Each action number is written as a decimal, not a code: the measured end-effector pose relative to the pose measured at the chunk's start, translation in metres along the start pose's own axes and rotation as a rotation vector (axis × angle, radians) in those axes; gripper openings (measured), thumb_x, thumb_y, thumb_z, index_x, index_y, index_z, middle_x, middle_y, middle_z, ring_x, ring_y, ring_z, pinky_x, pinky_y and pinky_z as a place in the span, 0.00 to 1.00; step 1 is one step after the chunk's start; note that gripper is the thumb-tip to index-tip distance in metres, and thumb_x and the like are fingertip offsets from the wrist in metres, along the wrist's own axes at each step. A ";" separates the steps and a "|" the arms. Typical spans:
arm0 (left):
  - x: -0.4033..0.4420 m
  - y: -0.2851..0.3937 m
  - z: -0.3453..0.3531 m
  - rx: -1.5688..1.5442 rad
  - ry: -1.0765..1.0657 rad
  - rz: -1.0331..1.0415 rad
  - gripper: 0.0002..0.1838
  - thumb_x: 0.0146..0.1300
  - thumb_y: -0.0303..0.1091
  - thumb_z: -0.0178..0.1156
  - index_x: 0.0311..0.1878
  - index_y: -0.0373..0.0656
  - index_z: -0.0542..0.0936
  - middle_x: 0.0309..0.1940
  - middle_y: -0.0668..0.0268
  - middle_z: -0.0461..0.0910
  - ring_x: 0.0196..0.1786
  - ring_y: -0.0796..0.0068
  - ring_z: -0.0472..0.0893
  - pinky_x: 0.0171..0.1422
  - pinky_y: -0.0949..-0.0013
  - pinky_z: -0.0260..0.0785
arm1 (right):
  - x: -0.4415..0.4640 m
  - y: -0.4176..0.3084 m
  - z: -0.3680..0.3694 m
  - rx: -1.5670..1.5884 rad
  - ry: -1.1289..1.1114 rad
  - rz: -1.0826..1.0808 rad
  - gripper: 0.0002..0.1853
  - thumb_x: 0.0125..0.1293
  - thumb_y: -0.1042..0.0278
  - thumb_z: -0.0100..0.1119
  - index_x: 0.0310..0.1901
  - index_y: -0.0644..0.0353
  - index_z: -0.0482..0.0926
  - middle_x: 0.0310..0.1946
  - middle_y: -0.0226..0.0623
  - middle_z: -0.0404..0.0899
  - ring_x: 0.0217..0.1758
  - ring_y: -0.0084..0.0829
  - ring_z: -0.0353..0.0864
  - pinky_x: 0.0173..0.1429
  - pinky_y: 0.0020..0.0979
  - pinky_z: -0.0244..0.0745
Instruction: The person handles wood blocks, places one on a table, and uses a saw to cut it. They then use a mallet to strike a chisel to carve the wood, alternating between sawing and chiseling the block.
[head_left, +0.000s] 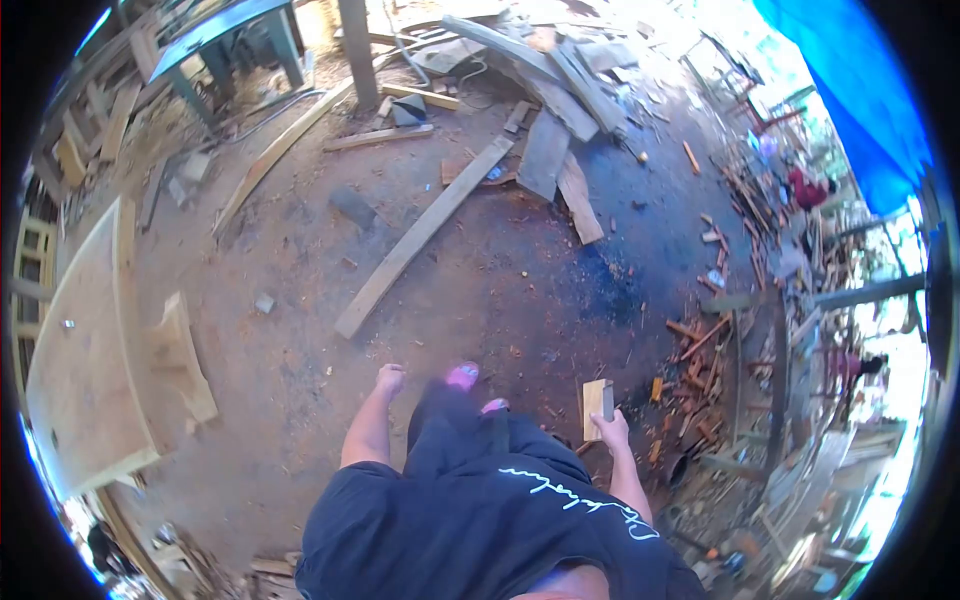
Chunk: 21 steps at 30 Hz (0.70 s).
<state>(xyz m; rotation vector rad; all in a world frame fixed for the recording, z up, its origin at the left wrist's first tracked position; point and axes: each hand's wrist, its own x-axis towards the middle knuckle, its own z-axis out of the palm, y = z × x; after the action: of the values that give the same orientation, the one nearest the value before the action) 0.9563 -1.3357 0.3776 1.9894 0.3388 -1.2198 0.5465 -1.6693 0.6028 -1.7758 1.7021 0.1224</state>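
Observation:
My right hand [612, 430] is closed round a short, pale wooden block [595, 407], held out beside my right hip. One face of the block looks grey, and my fingers cover its near end. On the other side, my left hand [390, 377] hangs in front of my hip with its fingers curled in, and nothing shows in it. A long wooden plank [425, 237] lies on the dirt floor ahead of that hand.
At left stands a large pale wooden panel [90, 350] with a curved wooden piece [180, 360] beside it. Boards [545, 150] are heaped ahead. Wood offcuts [705, 390] litter the right side near a post [778, 380]. Two people [806, 190] are at far right.

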 end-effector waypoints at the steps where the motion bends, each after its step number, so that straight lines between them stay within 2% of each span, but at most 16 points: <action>1: -0.010 -0.002 -0.002 -0.062 -0.014 -0.047 0.16 0.58 0.24 0.60 0.51 0.42 0.77 0.30 0.64 0.79 0.22 0.74 0.76 0.21 0.70 0.66 | 0.011 -0.015 -0.006 -0.007 -0.004 -0.055 0.23 0.51 0.53 0.74 0.39 0.63 0.78 0.36 0.45 0.83 0.41 0.38 0.84 0.47 0.37 0.76; 6: -0.034 -0.030 0.005 -0.210 0.027 -0.158 0.17 0.59 0.23 0.59 0.52 0.42 0.76 0.29 0.65 0.78 0.21 0.75 0.75 0.20 0.70 0.64 | 0.039 -0.103 -0.006 -0.061 -0.115 -0.167 0.23 0.52 0.52 0.74 0.38 0.62 0.79 0.35 0.42 0.83 0.40 0.32 0.83 0.45 0.34 0.76; 8: -0.040 -0.042 0.009 -0.250 0.031 -0.194 0.17 0.59 0.23 0.59 0.52 0.43 0.76 0.29 0.65 0.77 0.21 0.75 0.75 0.19 0.70 0.63 | 0.044 -0.134 0.002 -0.041 -0.205 -0.222 0.21 0.55 0.52 0.72 0.40 0.62 0.79 0.34 0.36 0.82 0.38 0.28 0.80 0.44 0.34 0.74; 10: -0.042 -0.054 0.010 -0.291 0.026 -0.211 0.16 0.60 0.24 0.59 0.52 0.44 0.76 0.29 0.66 0.77 0.21 0.75 0.75 0.20 0.69 0.63 | 0.050 -0.157 0.012 -0.015 -0.260 -0.191 0.23 0.55 0.50 0.71 0.40 0.62 0.79 0.34 0.38 0.82 0.38 0.28 0.81 0.45 0.34 0.74; 12: -0.044 -0.055 0.009 -0.323 0.018 -0.227 0.16 0.60 0.24 0.59 0.52 0.45 0.76 0.28 0.66 0.77 0.21 0.74 0.75 0.20 0.69 0.63 | 0.049 -0.181 0.016 -0.091 -0.282 -0.378 0.25 0.54 0.49 0.71 0.40 0.64 0.79 0.34 0.39 0.83 0.38 0.30 0.81 0.45 0.34 0.75; 16: -0.047 -0.039 0.008 -0.231 0.096 -0.266 0.15 0.61 0.25 0.57 0.52 0.46 0.77 0.29 0.65 0.78 0.21 0.73 0.75 0.19 0.68 0.62 | 0.064 -0.196 0.019 -0.160 -0.360 -0.438 0.27 0.51 0.45 0.71 0.41 0.63 0.79 0.34 0.42 0.83 0.39 0.32 0.82 0.45 0.35 0.75; 21: -0.014 -0.001 0.035 -0.206 0.169 -0.228 0.14 0.62 0.26 0.57 0.51 0.47 0.78 0.27 0.65 0.78 0.20 0.73 0.74 0.19 0.67 0.62 | 0.108 -0.165 0.001 -0.200 -0.359 -0.488 0.30 0.49 0.42 0.71 0.40 0.63 0.79 0.37 0.52 0.83 0.43 0.45 0.84 0.48 0.40 0.76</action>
<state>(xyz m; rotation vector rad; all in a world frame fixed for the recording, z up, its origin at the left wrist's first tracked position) 0.9260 -1.3586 0.3800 1.9153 0.7632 -1.1047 0.7138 -1.7727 0.6129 -2.1152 1.0037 0.3805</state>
